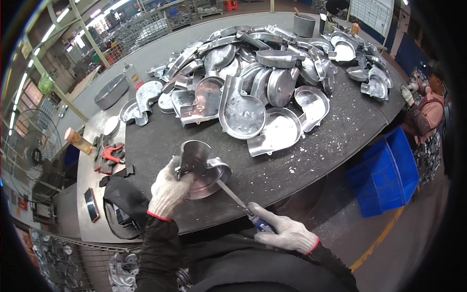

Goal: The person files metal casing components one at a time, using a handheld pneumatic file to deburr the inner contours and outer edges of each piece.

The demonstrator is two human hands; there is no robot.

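My left hand [168, 190], in a white knit glove with a red cuff, grips a snail-shaped metal casting [203, 189] near the table's front edge. The casting's round spout stands upward beside my fingers, and its dish-like body rests on the dark mat. In my right hand [287, 232], gloved alike, is a file [232, 193] with a blue handle. The file's flat blade points up and left, its tip at the casting's rim. My right fingers wrap round the handle. Beyond my hands lies a large heap of similar castings [242, 111].
Left of the mat lie a phone [91, 204], a red-handled tool [113, 155], a bottle [78, 140] and a black cap [125, 202]. An oval metal tub [112, 92] stands further back. Blue bins [384, 175] stand right of the table, with another person [425, 109] beyond.
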